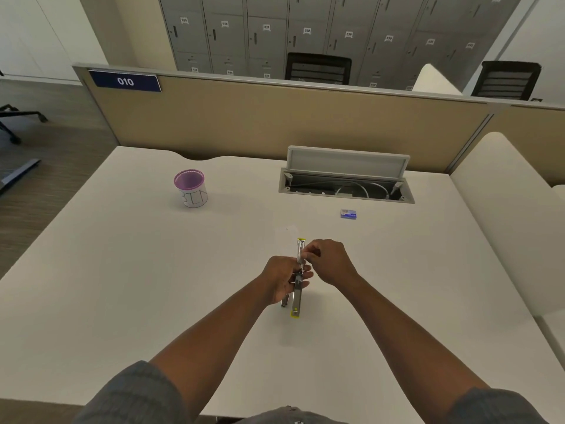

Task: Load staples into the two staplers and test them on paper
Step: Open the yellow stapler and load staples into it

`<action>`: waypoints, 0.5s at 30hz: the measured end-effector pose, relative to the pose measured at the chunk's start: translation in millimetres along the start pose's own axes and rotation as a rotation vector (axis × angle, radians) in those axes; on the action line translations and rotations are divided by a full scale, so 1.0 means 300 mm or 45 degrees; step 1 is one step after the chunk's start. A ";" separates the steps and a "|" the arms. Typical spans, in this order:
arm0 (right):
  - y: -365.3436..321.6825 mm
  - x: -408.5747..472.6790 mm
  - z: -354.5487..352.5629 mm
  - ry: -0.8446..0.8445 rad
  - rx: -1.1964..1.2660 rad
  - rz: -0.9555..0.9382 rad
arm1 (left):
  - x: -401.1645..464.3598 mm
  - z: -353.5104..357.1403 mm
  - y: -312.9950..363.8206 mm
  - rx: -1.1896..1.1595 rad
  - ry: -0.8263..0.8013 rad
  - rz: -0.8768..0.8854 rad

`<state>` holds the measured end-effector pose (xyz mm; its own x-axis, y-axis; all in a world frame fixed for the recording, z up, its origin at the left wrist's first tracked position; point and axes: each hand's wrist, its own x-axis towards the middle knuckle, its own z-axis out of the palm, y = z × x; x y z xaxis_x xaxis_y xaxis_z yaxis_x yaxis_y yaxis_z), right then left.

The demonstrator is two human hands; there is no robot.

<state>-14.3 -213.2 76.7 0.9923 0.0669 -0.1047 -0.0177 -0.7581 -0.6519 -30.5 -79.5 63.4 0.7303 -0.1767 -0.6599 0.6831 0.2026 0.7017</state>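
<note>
At mid-counter (pixel 153 286) we see the left hand (pixel 279 278) gripping the opened yellow-tipped stapler (pixel 297 296) at its hinge while the right hand (pixel 328 261) pinches its fingertips at the raised rail, with the blue staple box (pixel 348 214) lying well beyond.

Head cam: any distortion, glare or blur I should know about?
Head view: wide-angle bowing bends the partition and desk edges; lighting soft and even, no glare; the opened stapler between left hand and right hand is small and soft.
</note>
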 end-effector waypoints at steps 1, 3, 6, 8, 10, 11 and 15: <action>-0.002 0.000 -0.001 -0.004 -0.006 0.003 | 0.000 0.001 0.000 -0.002 0.002 -0.001; -0.006 -0.002 -0.002 -0.017 -0.024 0.016 | -0.003 0.002 -0.001 -0.005 0.005 -0.003; -0.006 -0.007 -0.003 -0.044 -0.089 0.014 | -0.009 0.005 0.000 -0.012 -0.005 -0.002; -0.008 -0.009 -0.010 -0.047 -0.122 0.008 | -0.015 0.004 0.003 -0.005 -0.001 -0.003; -0.014 -0.007 -0.023 -0.057 -0.167 -0.003 | -0.023 0.004 0.005 0.019 0.003 -0.002; -0.017 -0.005 -0.029 -0.075 -0.199 -0.014 | -0.026 0.005 0.006 0.031 0.003 0.000; -0.032 0.005 -0.041 -0.145 -0.332 -0.040 | -0.032 0.009 0.009 0.066 -0.006 0.003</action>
<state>-11.3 -213.6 92.1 0.9713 0.1546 -0.1808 0.0600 -0.8948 -0.4424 -35.7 -79.9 72.3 0.7319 -0.1812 -0.6569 0.6808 0.1526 0.7164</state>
